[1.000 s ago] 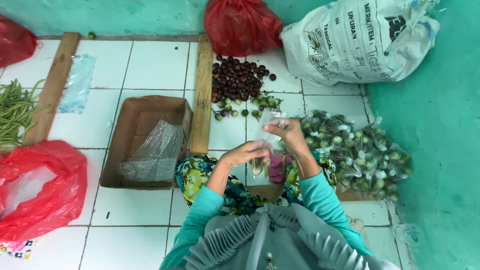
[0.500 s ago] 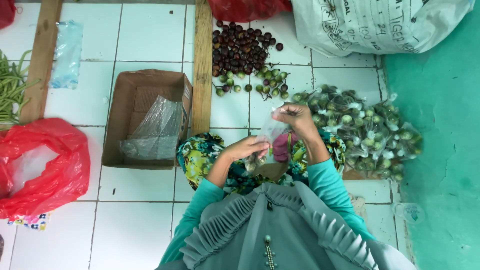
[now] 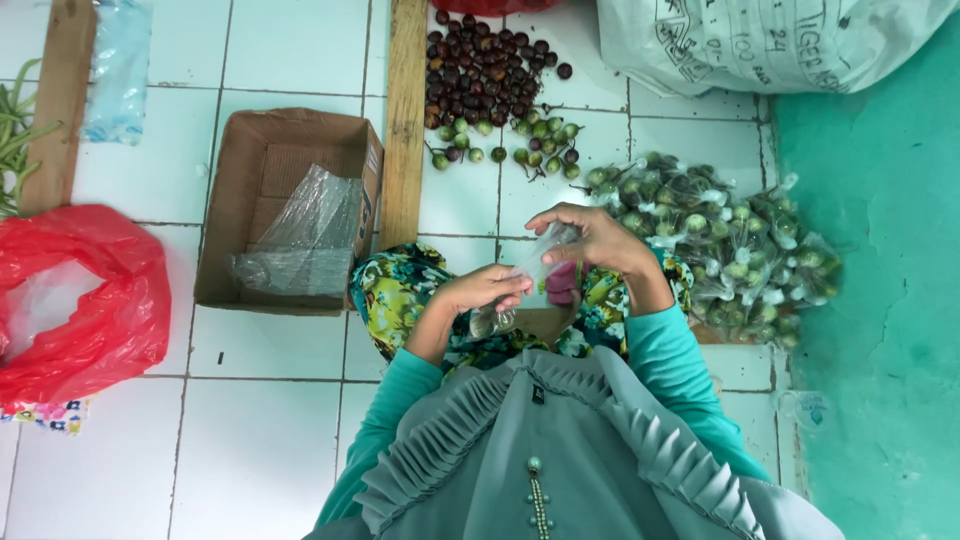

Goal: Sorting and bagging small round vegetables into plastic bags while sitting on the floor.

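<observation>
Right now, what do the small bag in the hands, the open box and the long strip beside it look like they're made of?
Small bag: thin clear plastic film, glossy and crinkled. Open box: brown corrugated cardboard, matte, ribbing visible on an inner flap. Long strip: probably unfinished wood, tan with faint grain.

The small clear plastic bag (image 3: pixel 530 285) was held above the lap, between both hands. It was transparent, thin and crinkled, and ran diagonally from upper right to lower left. The right hand (image 3: pixel 597 240) pinched its upper end, where the film stood bunched. The left hand (image 3: pixel 488 293) gripped its lower end. Its contents could not be made out.
</observation>
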